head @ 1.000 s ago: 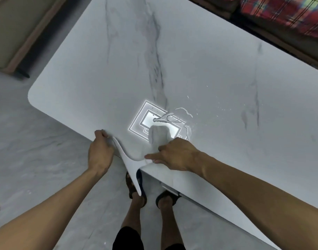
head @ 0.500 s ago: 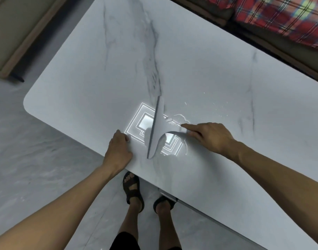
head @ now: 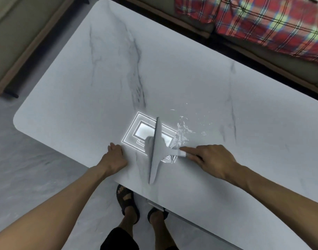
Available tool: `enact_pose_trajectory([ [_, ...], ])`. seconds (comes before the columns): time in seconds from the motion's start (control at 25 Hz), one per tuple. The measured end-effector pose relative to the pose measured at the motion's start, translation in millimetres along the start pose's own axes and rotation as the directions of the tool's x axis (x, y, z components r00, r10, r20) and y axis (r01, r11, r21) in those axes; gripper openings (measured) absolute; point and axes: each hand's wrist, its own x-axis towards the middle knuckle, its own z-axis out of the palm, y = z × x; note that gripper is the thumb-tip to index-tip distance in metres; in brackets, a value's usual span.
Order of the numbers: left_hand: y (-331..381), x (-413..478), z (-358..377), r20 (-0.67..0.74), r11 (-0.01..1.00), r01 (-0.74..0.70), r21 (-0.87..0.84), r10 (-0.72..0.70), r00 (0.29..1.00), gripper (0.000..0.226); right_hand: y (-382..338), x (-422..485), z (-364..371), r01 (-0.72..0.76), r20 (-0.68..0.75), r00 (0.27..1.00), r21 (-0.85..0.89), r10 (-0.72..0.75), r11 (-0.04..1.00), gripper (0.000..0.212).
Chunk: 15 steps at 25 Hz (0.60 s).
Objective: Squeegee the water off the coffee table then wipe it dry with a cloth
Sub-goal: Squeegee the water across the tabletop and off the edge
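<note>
The white marble coffee table (head: pixel 100 87) fills the view. A white T-shaped squeegee (head: pixel 154 159) stands on it near the front edge, its long blade running away from me. My right hand (head: pixel 214 159) grips the short handle from the right, index finger stretched along it. A small puddle and splashes of water (head: pixel 181 130) lie just right of the blade. My left hand (head: pixel 116 156) rests on the table top left of the squeegee and holds nothing. No cloth is in view.
A ceiling light's reflection (head: pixel 136 130) glares on the table under the blade. A sofa with a red plaid blanket (head: pixel 263 18) runs along the far side, another seat (head: pixel 19 33) stands at the left. My sandalled feet (head: pixel 127 201) stand on the grey floor below the front edge.
The squeegee came up from the front edge onto the table, blade now pointing away. My left hand let go of the blade end and settled on the table. My right hand shifted right.
</note>
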Motion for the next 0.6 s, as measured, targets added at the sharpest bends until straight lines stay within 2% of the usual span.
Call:
enact_pose_trajectory([
  [0.08, 1, 1, -1, 0.002, 1.0, 0.025, -0.017, -0.024, 1.0, 0.066, -26, 29, 13, 0.196, 0.083, 0.978, -0.073, -0.19, 0.978, 0.042],
  [0.16, 1, 5, -1, -0.001, 0.999, 0.031, -0.026, -0.031, 1.0, 0.069, -49, 57, 26, 0.336, 0.188, 0.932, -0.126, -0.31, 0.933, 0.042],
  [0.28, 3, 10, -2, 0.005, 0.999, 0.024, -0.032, -0.024, 1.0, 0.067, -55, 88, 27, 0.399, 0.217, 0.906, -0.157, -0.363, 0.903, 0.042],
  [0.4, 6, 13, -2, 0.043, 0.999, 0.033, -0.023, -0.032, 0.999, 0.065, -24, 97, 14, 0.287, 0.102, 0.956, -0.141, -0.275, 0.947, 0.039],
  [0.6, 29, 19, -6, 0.073, 0.993, 0.114, 0.018, -0.116, 0.991, 0.057, 48, 60, -16, -0.046, 0.004, 0.999, -0.008, 0.046, 0.999, 0.038],
])
